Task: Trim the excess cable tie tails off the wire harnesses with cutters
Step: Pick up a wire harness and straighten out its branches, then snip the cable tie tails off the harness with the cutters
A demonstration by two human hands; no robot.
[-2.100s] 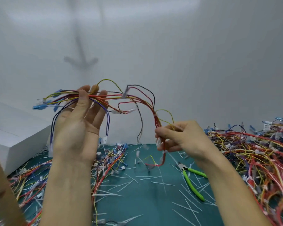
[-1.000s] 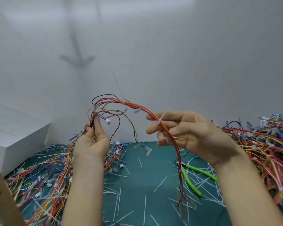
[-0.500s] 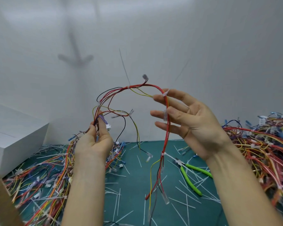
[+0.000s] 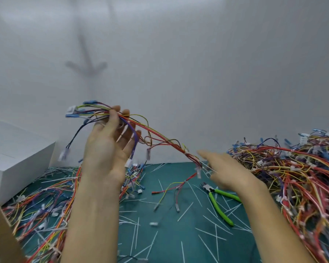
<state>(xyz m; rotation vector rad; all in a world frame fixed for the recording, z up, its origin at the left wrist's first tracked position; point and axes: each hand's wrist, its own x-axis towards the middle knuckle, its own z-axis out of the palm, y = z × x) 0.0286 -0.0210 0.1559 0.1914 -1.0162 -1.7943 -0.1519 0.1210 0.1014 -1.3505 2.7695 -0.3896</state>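
Teal mat (image 4: 167, 242) against a white wall, with a white box (image 4: 17, 158) at far left. I see the left hand (image 4: 108, 149) raised, palm toward the camera, thumb pinning one wire harness (image 4: 160, 137) against the fingers. The harness arcs down and right to the right hand (image 4: 224, 168). That hand is motion-blurred, index finger extended beside the bundle's lower end; I cannot tell whether it grips. Cutters (image 4: 217, 201) with green handles lie on the mat, partly behind the right forearm. Harness heaps sit at left (image 4: 36, 205) and right (image 4: 296, 177). White cut tie tails (image 4: 185, 211) lie scattered across the mat.
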